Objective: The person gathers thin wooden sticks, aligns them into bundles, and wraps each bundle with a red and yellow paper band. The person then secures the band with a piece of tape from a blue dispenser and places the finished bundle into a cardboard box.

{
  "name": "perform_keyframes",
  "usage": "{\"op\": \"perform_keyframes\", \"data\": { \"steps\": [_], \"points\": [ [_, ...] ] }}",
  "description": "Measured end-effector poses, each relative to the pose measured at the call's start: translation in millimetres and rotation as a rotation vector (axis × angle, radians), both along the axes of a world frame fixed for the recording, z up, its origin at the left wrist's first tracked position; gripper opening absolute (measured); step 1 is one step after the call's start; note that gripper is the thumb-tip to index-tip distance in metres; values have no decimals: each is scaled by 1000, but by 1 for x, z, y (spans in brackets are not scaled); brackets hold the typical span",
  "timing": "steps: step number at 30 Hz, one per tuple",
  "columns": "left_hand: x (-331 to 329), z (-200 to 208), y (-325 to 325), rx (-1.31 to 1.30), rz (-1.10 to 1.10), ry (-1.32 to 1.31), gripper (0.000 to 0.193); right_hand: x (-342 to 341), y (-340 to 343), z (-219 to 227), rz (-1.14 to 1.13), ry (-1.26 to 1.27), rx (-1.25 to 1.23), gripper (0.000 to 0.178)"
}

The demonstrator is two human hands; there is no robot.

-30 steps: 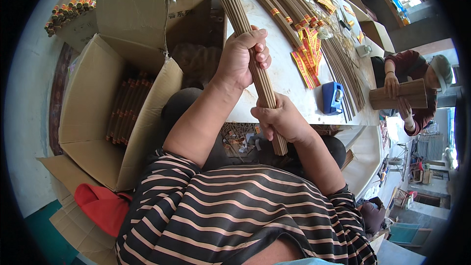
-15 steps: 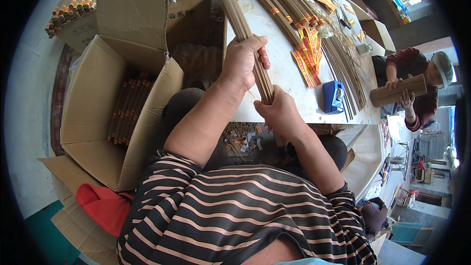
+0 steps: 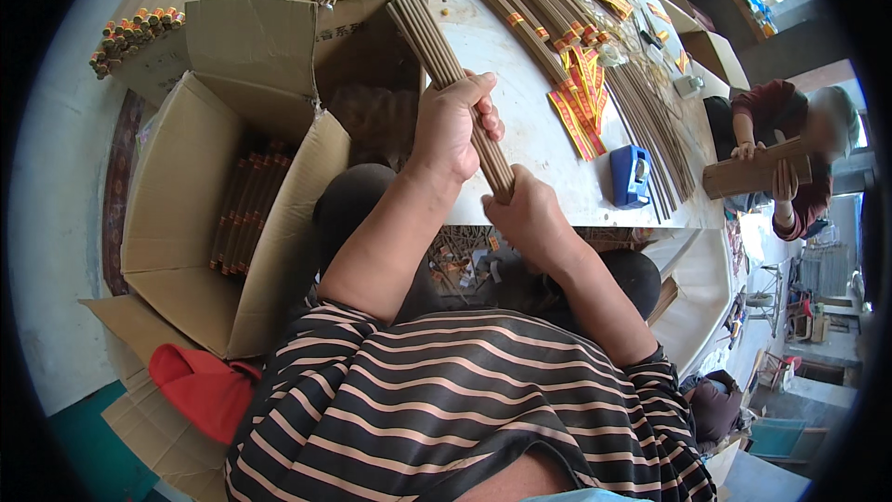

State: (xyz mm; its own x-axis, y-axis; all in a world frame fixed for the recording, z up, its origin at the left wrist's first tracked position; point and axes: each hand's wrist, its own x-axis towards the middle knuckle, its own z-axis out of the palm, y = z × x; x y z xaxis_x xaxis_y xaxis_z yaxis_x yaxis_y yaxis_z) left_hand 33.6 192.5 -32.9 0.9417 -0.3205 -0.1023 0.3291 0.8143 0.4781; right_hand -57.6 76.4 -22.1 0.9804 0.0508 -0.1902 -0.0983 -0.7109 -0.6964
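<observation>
A bundle of thin brown incense sticks [image 3: 426, 41] slants in front of me over the table's left edge. My left hand [image 3: 453, 128] is wrapped round its middle, thumb on top. Lower down, my right hand [image 3: 531, 216] is closed round the near end. The far ends fan apart slightly beyond my left hand, with no band visible on them. Past my hands, several banded stick bundles [image 3: 531, 2] lie on the white table [image 3: 520, 130]. Red-and-yellow paper labels [image 3: 582, 110], loose sticks [image 3: 648, 135] and a blue tape dispenser [image 3: 631, 177] are nearer.
At my left, an open cardboard box [image 3: 153, 214] holds banded bundles [image 3: 249, 209]. More bundles [image 3: 139, 33] are stacked at the far left, and a red cloth [image 3: 200, 390] lies beside the box. At right, a person [image 3: 790, 125] holds a thick brown bundle [image 3: 757, 170].
The far end of the sticks has swung slightly left and is no longer blurred. Both hands keep their grip. The person at right has shifted their bundle slightly.
</observation>
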Motion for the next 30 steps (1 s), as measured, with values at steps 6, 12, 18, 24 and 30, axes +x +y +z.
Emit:
{"op": "perform_keyframes", "data": {
  "steps": [6, 12, 18, 24, 30],
  "points": [
    [-13, 2, 2, -199, -91, -44, 13, -10, -7, 18, 12, 637, 790, 16],
    [-22, -2, -7, 42, 45, 47, 14, -13, 1, -3, -39, 162, 112, 21],
    [-14, -8, 15, -331, -180, -52, 15, -14, 5, 11, -11, 653, 954, 19],
    [-22, -6, 14, -4, 38, 76, 15, -14, 23, -5, -47, 127, 69, 22],
    [-22, -5, 27, -234, -94, -66, 13, -11, 15, 15, 13, 634, 770, 19]
  ]
}}
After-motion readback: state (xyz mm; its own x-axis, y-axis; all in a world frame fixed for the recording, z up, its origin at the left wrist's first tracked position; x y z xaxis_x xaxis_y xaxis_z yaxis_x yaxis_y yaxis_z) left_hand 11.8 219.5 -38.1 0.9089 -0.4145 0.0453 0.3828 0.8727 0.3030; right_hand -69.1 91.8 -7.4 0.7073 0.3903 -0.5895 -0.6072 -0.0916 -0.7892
